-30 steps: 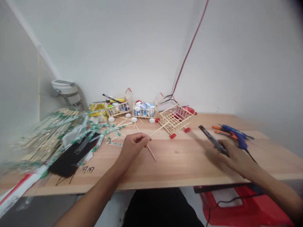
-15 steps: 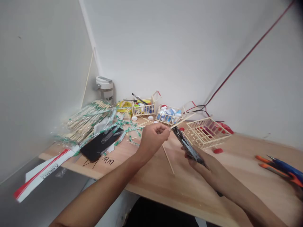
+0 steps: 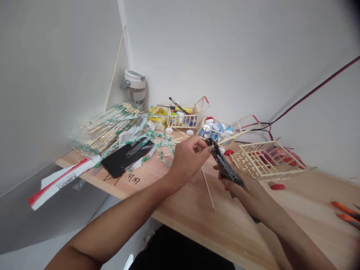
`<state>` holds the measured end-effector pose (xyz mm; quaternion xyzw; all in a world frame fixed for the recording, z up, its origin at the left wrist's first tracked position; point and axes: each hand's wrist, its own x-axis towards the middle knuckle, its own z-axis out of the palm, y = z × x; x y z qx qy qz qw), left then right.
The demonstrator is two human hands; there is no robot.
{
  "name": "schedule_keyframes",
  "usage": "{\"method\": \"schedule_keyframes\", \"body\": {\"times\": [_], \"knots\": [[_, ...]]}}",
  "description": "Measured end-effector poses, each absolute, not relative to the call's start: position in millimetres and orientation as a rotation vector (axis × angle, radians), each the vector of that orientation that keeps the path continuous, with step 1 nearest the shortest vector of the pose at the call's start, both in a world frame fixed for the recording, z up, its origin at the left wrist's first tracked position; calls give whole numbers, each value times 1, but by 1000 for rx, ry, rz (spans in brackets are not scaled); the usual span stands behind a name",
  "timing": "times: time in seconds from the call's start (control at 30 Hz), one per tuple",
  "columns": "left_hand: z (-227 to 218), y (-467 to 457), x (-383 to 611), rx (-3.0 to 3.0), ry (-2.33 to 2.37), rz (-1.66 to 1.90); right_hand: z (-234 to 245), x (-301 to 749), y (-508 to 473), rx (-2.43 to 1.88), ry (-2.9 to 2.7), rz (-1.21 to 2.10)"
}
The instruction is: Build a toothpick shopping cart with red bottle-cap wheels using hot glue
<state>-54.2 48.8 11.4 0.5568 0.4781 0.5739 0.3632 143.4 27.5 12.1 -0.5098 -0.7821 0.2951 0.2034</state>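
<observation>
My left hand (image 3: 189,159) pinches a thin wooden stick (image 3: 201,152) between its fingertips, just in front of a black metal hand cutter (image 3: 225,165). My right hand (image 3: 239,186) grips that cutter, and the tool's tip nearly meets the left fingers. I cannot tell whether the stick lies inside its jaws. Below my hands, a loose wooden stick (image 3: 207,187) rests on the pale wooden table (image 3: 239,221). A lattice cart of wooden sticks (image 3: 267,161) with red wheels stands just beyond my right hand.
Two small stick carts (image 3: 182,120) (image 3: 216,131) hold tools and bottle caps at the back. Wrapped skewer bundles (image 3: 112,127) and a black flat pad (image 3: 126,157) lie left. Orange-handled tools (image 3: 344,212) lie at the right edge. The table's front edge runs below my arms.
My right hand has raised the cutter from the table's right side to my left hand. The view has swung, shifting the table contents right and pushing the blue glue gun out of sight.
</observation>
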Motion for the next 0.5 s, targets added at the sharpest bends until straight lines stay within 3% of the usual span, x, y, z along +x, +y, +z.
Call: {"method": "schedule_keyframes", "body": {"times": [0.5], "knots": [[10,50,-56,1401,1218,1385,9,139,31,-1398,-2189,794]]}}
